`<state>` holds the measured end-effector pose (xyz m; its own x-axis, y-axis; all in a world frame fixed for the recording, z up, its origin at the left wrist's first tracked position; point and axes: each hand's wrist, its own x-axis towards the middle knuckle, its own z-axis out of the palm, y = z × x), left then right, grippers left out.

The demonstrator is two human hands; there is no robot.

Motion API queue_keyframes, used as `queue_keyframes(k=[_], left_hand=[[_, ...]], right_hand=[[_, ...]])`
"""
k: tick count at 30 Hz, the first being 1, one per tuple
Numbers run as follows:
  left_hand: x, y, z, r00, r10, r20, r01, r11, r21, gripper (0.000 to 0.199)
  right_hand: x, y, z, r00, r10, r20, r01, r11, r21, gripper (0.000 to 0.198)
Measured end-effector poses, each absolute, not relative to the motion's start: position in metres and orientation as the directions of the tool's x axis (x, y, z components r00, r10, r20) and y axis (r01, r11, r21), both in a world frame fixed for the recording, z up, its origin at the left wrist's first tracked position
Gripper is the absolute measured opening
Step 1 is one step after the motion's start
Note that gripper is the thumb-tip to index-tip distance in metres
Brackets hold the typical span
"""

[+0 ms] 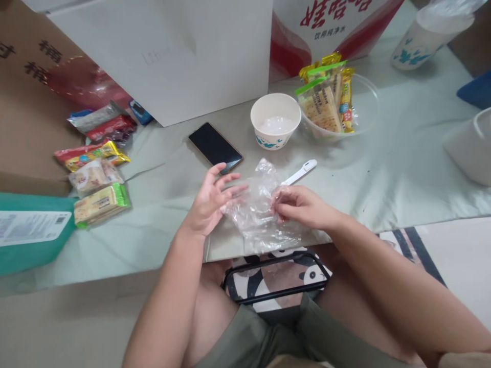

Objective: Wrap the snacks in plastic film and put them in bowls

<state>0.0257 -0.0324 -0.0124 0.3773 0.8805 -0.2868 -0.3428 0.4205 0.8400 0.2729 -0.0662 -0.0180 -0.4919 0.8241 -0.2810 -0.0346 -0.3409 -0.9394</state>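
Note:
Crumpled clear plastic film spreads between my hands above the table's front edge; whether it is a bag or a glove I cannot tell. My right hand pinches the film's right side with curled fingers. On its other side my left hand is open, fingers spread, their tips at the film. Behind my right hand lies a white plastic utensil, its other end covered. Beyond the film stand a paper bowl with something whitish inside and a dark phone lying flat.
A clear round tub at the back right holds wrapped crackers. Several snack packets lie at left by a green container. White box stands behind. Paper cup and white bucket are right.

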Motion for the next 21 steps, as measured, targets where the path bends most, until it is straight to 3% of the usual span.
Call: queue_keyframes(k=[2, 6, 8, 11, 14, 18, 21], left_hand=[[0.028, -0.032, -0.014, 0.356, 0.867, -0.348, -0.382, 0.475, 0.793, 0.071], [0.039, -0.034, -0.016, 0.49, 0.762, -0.423, -0.323, 0.61, 0.724, 0.072], [0.044, -0.035, -0.017, 0.509, 0.738, -0.443, -0.25, 0.619, 0.744, 0.066], [0.049, -0.034, -0.015, 0.41, 0.765, -0.497, -0.133, 0.589, 0.797, 0.045], [0.049, -0.034, -0.01, 0.345, 0.776, -0.527, -0.058, 0.579, 0.814, 0.038], [0.044, -0.036, -0.006, 0.345, 0.822, -0.452, -0.16, 0.526, 0.835, 0.037], [0.041, -0.036, -0.007, 0.373, 0.863, -0.34, -0.317, 0.463, 0.828, 0.035]], right_hand=[[0.273, -0.064, -0.018, -0.394, 0.893, -0.218, -0.064, -0.263, -0.963, 0.004], [0.273, -0.062, -0.016, -0.3, 0.945, -0.131, -0.079, -0.161, -0.984, 0.007], [0.271, -0.064, -0.016, -0.292, 0.944, -0.153, -0.075, -0.182, -0.98, 0.009], [0.27, -0.067, -0.017, -0.284, 0.928, -0.242, -0.01, -0.256, -0.967, 0.015], [0.27, -0.069, -0.018, -0.277, 0.922, -0.272, -0.007, -0.285, -0.959, 0.027], [0.27, -0.067, -0.018, -0.242, 0.932, -0.271, -0.197, -0.32, -0.927, 0.032], [0.269, -0.065, -0.015, -0.245, 0.918, -0.313, -0.319, -0.381, -0.868, 0.019]])
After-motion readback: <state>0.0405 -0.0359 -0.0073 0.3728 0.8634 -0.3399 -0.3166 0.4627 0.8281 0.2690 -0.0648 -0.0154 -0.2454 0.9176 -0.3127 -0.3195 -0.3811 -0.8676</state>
